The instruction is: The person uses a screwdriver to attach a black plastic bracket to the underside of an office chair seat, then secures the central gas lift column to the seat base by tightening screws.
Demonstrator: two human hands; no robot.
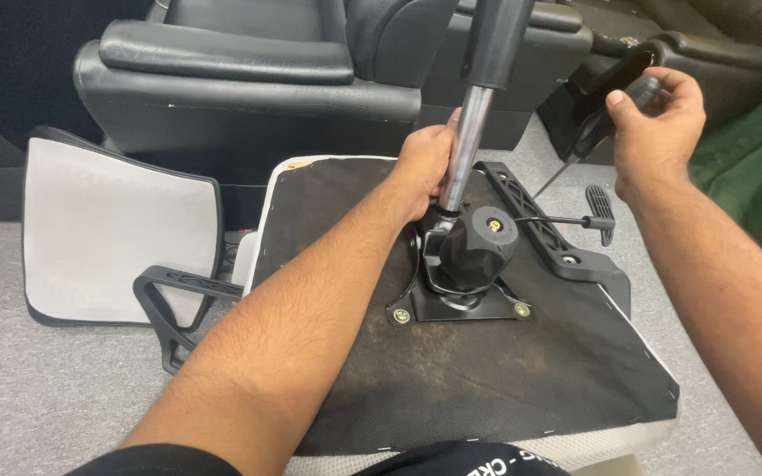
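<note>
Left hand point(423, 163) wrapped around gas cylinder point(462, 159), which stands in the black mechanism point(465, 264) bolted to the upturned seat point(451, 370). Right hand point(659, 123) closed on a black-handled tool point(606, 119), held apart from the cylinder.

Risk: a swing could glance off chrome onto left knuckles, fingers being so close.

Tool's head hidden behind hand; cylinder top cut off. Lever point(597, 216) connection unclear.
</note>
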